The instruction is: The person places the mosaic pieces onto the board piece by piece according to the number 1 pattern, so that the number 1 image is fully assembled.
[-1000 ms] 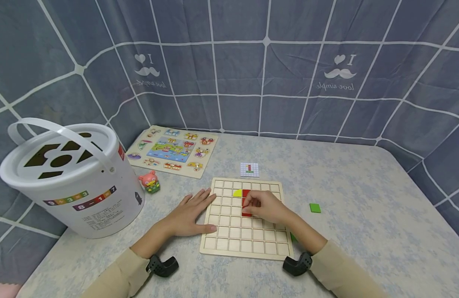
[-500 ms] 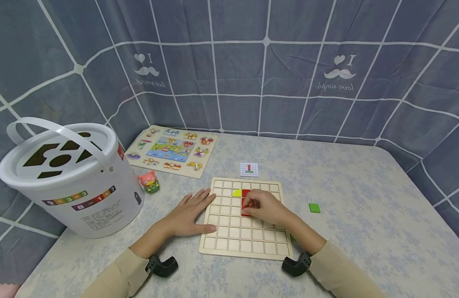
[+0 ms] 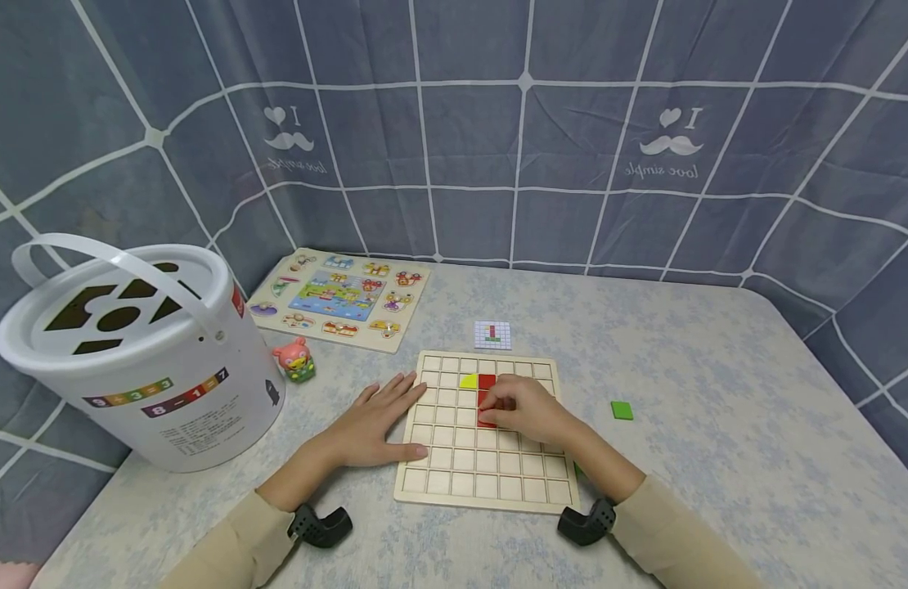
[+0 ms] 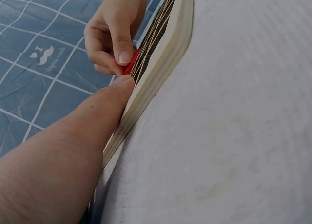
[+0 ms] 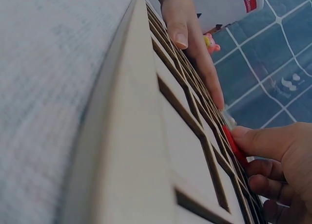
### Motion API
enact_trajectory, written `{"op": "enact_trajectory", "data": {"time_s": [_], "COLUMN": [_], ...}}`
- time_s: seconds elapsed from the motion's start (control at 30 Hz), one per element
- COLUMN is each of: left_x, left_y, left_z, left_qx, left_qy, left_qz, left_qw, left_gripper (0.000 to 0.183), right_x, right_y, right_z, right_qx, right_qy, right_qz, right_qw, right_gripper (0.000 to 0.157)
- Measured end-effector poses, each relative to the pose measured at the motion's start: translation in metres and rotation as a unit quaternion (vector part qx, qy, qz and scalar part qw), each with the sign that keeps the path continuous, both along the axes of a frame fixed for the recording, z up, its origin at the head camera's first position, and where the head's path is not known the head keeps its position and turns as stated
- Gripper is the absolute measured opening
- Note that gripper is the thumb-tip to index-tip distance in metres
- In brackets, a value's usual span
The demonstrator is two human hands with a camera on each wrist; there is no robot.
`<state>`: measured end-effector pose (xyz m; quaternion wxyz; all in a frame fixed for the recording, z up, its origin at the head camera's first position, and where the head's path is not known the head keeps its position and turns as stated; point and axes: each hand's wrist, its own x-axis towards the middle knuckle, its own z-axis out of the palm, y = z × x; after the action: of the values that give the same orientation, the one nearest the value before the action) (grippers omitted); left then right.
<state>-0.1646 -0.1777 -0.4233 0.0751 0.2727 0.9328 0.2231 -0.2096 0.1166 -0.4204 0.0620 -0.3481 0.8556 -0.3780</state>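
Observation:
A light wooden grid board [image 3: 469, 483] lies flat on the table. My left hand [image 3: 373, 427] rests beside it with fingers spread, fingertips and thumb on its left rim. Over the upper middle cells, my right hand [image 3: 531, 411] has its fingers curled, and thumb and fingers pinch a red tile [image 5: 235, 145] at the grid. In the head view a column of red tiles [image 3: 487, 382] shows partly beneath this hand. Left of the top one sits a yellow tile [image 3: 469, 381] with a curved or slanted side. The hand hides part of the red column.
A small pattern card [image 3: 493, 334] lies behind the board. One green tile [image 3: 622, 411] is to its right; another green piece [image 3: 579, 469] peeks out by the right forearm. At left stand a white bucket [image 3: 196, 417], a pink-headed figurine [image 3: 295, 360] and a picture puzzle [image 3: 339, 294].

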Motion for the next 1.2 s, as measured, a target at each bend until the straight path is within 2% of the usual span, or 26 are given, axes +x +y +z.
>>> {"op": "enact_trajectory", "data": {"time_s": [0.53, 0.87, 1.2], "left_x": [-0.0003, -0.0011, -0.0010], "left_y": [-0.0004, -0.0007, -0.0004], "left_z": [-0.0004, -0.0032, -0.0020], "left_qx": [0.001, 0.005, 0.002], "left_qy": [0.004, 0.009, 0.000], "left_qz": [0.000, -0.004, -0.001], "left_qw": [1.0000, 0.9999, 1.0000], "left_gripper": [0.094, 0.094, 0.094], "right_x": [0.0006, 0.0002, 0.0007], "right_y": [0.0013, 0.0032, 0.0024], "right_z": [-0.0010, -0.0038, -0.0031], "right_qx": [-0.031, -0.044, -0.029], "right_qy": [-0.022, -0.013, -0.005], "right_qz": [-0.018, -0.013, -0.016], "right_qw": [0.999, 0.999, 0.999], "right_gripper": [0.005, 0.006, 0.004]}}
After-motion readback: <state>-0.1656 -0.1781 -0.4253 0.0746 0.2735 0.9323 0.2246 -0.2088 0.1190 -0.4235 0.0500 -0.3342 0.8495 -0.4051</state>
